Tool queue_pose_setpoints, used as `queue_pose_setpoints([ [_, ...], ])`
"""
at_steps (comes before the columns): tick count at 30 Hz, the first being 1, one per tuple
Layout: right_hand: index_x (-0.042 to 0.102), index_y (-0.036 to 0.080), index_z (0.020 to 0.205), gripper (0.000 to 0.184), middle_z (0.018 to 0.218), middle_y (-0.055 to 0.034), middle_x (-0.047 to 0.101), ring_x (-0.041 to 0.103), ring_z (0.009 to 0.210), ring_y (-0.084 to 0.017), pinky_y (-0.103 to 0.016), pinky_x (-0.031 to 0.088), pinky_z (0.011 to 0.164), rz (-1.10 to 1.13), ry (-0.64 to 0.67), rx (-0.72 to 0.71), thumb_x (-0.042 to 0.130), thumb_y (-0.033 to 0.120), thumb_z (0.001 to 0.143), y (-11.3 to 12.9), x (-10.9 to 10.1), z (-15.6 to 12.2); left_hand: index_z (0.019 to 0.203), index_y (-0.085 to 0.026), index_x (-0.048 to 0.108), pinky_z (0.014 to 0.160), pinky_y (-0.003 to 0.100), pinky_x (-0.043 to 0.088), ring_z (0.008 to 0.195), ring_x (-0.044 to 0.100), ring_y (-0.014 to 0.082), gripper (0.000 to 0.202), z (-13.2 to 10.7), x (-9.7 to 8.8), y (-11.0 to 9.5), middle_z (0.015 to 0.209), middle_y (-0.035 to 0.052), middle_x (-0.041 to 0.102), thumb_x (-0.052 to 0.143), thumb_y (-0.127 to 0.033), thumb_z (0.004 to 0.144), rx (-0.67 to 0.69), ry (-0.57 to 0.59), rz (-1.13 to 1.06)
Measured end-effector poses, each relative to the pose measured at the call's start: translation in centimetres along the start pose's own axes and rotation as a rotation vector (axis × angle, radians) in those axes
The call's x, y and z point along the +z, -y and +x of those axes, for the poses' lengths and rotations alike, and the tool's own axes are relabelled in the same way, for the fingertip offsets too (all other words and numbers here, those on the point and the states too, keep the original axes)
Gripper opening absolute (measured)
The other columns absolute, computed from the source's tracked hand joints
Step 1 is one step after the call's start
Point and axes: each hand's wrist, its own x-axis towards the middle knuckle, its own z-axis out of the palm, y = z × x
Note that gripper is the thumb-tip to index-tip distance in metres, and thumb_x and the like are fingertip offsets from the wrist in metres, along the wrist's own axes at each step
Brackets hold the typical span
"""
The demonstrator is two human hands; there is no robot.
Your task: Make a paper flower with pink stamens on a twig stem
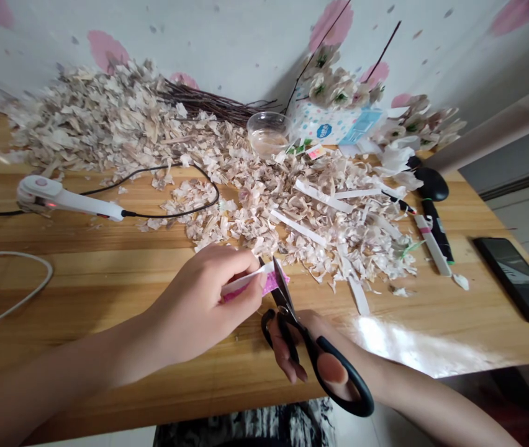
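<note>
My left hand (208,295) pinches a small strip of white and pink paper (271,280) above the wooden table (106,267). My right hand (311,357) has its fingers through the black handles of a pair of scissors (308,344). The scissor blades point up and meet the pink end of the strip. Both hands hover near the table's front edge, close together.
A big heap of pale dried petals and paper scraps (176,155) covers the back of the table. A white glue gun (64,198) with a black cord lies left. A clear cup (268,132), tissue box (334,124), pens (434,236) and a phone (518,279) sit right.
</note>
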Motion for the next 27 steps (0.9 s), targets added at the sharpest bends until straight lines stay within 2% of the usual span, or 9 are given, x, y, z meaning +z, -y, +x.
queue_pose_setpoints([
  [10,0.042,0.017,0.068,0.073,0.058,0.0008,0.048,0.042,0.048,-0.008,-0.02,0.032,0.047,-0.027,-0.015,-0.025,0.031,0.088,0.062,-0.22,-0.02,-0.06,0.062,-0.017,0.042,0.056,0.025,0.029,0.057,0.038,0.0092,0.031,0.19,0.0,0.18,0.058,-0.0055,0.038,0.046,-0.025,0.091,0.018,0.0,-0.012],
  [16,0.042,0.016,0.067,0.071,0.055,0.0014,0.048,0.041,0.045,-0.007,-0.018,0.031,0.043,0.022,-0.032,-0.005,0.037,0.087,0.061,-0.77,0.03,-0.03,0.062,-0.017,0.043,0.056,0.025,0.029,0.057,0.039,0.009,0.031,0.26,-0.05,0.1,0.059,-0.0055,0.039,0.046,-0.025,0.092,0.024,-0.005,-0.021],
  [22,0.044,0.016,0.067,0.071,0.053,0.0016,0.047,0.042,0.043,-0.007,-0.018,0.03,0.042,0.049,-0.05,0.027,0.043,0.087,0.059,-0.36,0.11,0.1,0.063,-0.017,0.043,0.055,0.025,0.029,0.056,0.039,0.0084,0.03,0.31,-0.08,0.03,0.058,-0.0061,0.038,0.048,-0.023,0.092,0.042,-0.013,-0.04],
  [27,0.043,0.017,0.067,0.07,0.052,0.0018,0.047,0.042,0.043,-0.008,-0.02,0.031,0.043,0.022,-0.048,0.032,0.041,0.087,0.061,-0.05,0.1,0.25,0.064,-0.017,0.045,0.055,0.025,0.03,0.056,0.039,0.0083,0.029,0.25,-0.09,0.05,0.058,-0.006,0.039,0.047,-0.023,0.092,0.042,-0.014,-0.049],
])
